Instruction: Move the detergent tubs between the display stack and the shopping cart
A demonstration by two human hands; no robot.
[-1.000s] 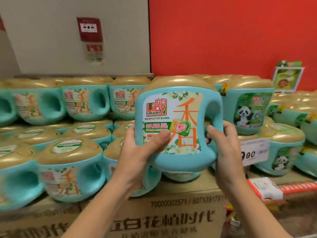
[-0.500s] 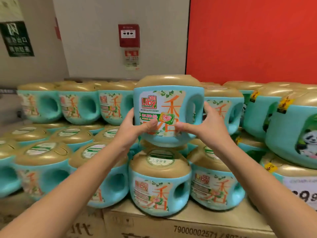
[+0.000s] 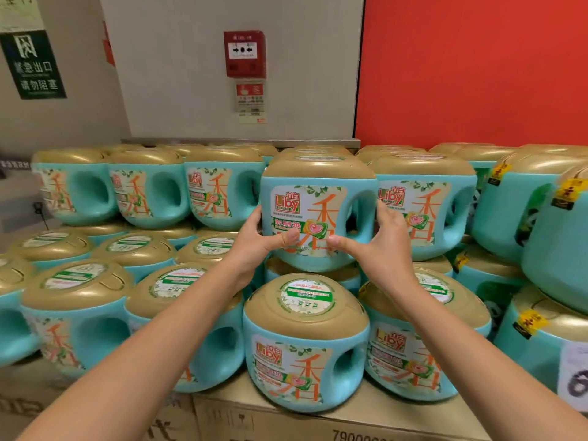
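Observation:
A turquoise detergent tub (image 3: 318,205) with a gold lid stands upright in the top row of the display stack (image 3: 149,198), in the gap between two like tubs. My left hand (image 3: 257,243) grips its lower left side, thumb across the label. My right hand (image 3: 378,246) grips its lower right side by the handle hole, thumb on the label. It sits over the lids of the tubs in the row below. The shopping cart is out of view.
Rows of identical tubs fill the stack left and right, with panda-label tubs (image 3: 521,218) at the right. The lowest tubs stand on brown cardboard cartons (image 3: 334,421). Behind are a grey wall with a red fire alarm box (image 3: 244,54) and a red wall (image 3: 477,68).
Both hands carried the tub away from me and up into the top row. The view swung left along the stack.

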